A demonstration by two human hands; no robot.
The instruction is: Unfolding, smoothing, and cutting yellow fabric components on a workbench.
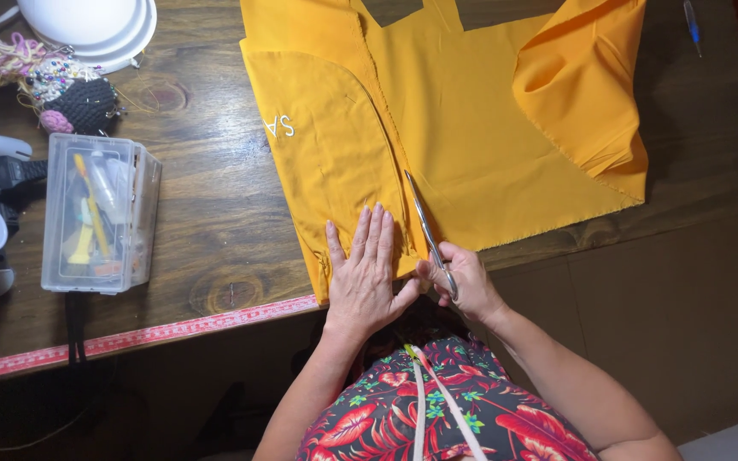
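Yellow fabric [471, 137], spread on the wooden table [207, 213], is pinned flat by the open left hand [367, 273]; scissors [427, 229], gripped in the closed right hand [467, 282], are judged early in the cut, most fabric remaining uncut

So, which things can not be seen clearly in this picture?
- Head view: scissors handles, wrapped by the right hand.
- Yellow fabric: top cut off by the frame edge; the part under the left hand is covered.
- Clear plastic box: small items inside too blurred to name.
- White bowls: cropped at the top edge.
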